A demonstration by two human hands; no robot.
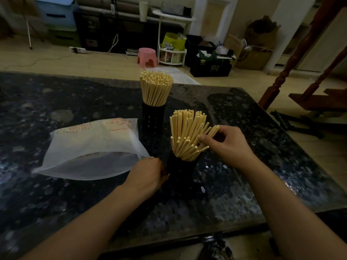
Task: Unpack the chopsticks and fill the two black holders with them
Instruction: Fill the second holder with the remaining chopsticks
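Near holder (181, 170): left hand (148, 175) grips its base. Chopsticks (187, 136) fan rightward toward right hand (228, 142); fingers (204, 138) pinch leaning sticks.

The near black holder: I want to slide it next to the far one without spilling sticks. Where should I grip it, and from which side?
Probably grip the near black holder low on its upright wall, coming from the left, where the left hand already holds it. Its chopsticks fan out rightward against the right hand, so the top and right are crowded.
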